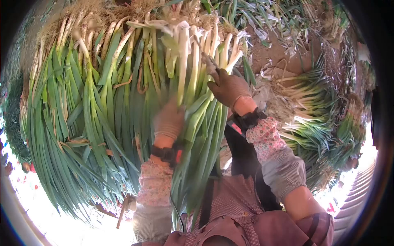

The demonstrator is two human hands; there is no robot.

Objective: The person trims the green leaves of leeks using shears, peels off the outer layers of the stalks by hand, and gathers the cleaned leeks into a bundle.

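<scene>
A thick row of long green onions [94, 110] lies in front of me, white root ends away from me and green leaves toward me. My left hand [169, 119], in a brown glove, is smeared by motion over the stalks, its fingertips at the base of a thick white stalk [183, 61]. My right hand [231, 88], also gloved, is closed round a narrow, dirt-covered tool that looks like a knife [210, 65]. The tool points up and away, overlapping the white stalks at the right end of the row. Loose leaves hang below my hands toward my lap.
Another pile of green onions [308, 106] lies on the ground to the right, with a further bunch [351, 119] beyond it. Bare soil [283, 55] and scattered leaf scraps [262, 24] show at the upper right. Dry roots [98, 16] fringe the row's far edge.
</scene>
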